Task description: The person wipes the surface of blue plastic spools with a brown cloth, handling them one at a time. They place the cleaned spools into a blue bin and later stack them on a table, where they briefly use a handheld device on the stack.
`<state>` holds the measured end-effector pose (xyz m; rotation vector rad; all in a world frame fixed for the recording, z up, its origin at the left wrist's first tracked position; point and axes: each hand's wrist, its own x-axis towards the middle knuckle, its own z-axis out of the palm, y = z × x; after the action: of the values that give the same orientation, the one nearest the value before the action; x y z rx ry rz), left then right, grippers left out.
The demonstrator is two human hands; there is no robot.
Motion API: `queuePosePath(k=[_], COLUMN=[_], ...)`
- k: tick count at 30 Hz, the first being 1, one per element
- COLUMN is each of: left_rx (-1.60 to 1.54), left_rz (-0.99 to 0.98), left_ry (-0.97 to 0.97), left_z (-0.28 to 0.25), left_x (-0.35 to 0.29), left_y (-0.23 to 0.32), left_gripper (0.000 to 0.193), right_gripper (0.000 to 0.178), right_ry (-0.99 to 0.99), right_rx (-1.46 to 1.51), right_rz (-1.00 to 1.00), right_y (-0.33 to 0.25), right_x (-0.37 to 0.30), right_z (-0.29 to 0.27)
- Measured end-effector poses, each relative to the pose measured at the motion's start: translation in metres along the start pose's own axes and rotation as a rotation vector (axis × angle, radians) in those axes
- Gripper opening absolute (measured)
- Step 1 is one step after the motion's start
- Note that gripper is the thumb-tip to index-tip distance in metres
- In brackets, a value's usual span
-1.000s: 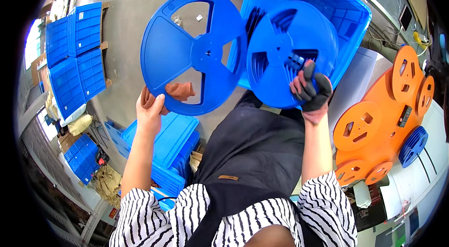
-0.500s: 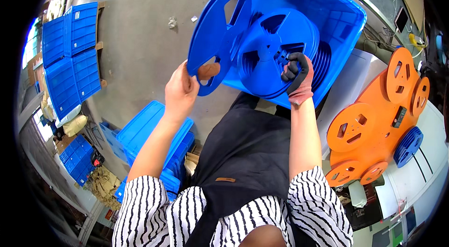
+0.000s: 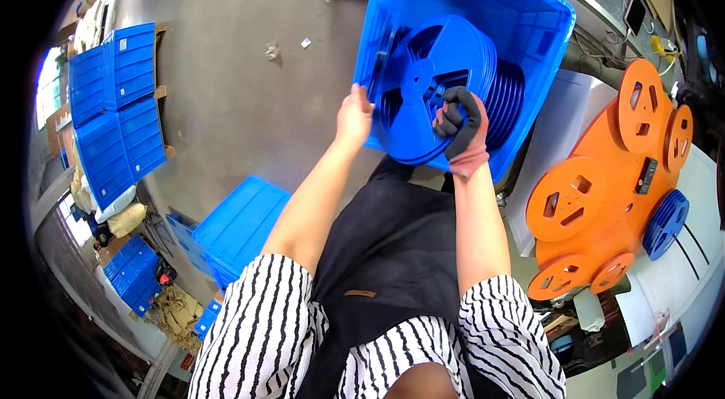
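A stack of blue plastic reels [image 3: 415,80] with cut-out windows stands tilted inside a deep blue bin [image 3: 521,3]. My right hand [image 3: 464,131], in a black and pink glove, has its fingers curled closed at a window of the front reel. My bare left hand [image 3: 353,121] is at the bin's left rim, its fingers partly hidden and blurred. Just inside that wall a dark, smeared reel edge shows; whether my left fingers still touch it I cannot tell. More reels [image 3: 507,103] stand edge-on at the stack's right.
On the right, an orange rack [image 3: 604,195] carries orange discs and a small blue reel [image 3: 666,224]. A grey-white box [image 3: 555,135] stands between it and the bin. Blue crates [image 3: 240,221] sit at lower left, with further crates [image 3: 117,108] on pallets farther left.
My left hand has moved right to the bin's rim, and the reel it held up has gone down inside the left wall. My right hand keeps its place on the stack.
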<state>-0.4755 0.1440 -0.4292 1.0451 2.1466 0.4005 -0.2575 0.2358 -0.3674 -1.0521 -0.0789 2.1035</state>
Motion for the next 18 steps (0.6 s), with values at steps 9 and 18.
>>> queuePosePath(k=[9, 18], left_rx=[-0.658, 0.007], left_rz=[0.234, 1.009], left_ry=[-0.056, -0.395], left_z=[-0.062, -0.012], left_x=[-0.043, -0.116], left_y=[0.026, 0.214], left_gripper=[0.063, 0.081], right_gripper=[0.044, 0.041], right_ry=[-0.360, -0.452], right_rx=[0.412, 0.506], right_rz=[-0.152, -0.226], right_y=[-0.066, -0.049], right_x=[-0.124, -0.181], right_z=[-0.080, -0.055])
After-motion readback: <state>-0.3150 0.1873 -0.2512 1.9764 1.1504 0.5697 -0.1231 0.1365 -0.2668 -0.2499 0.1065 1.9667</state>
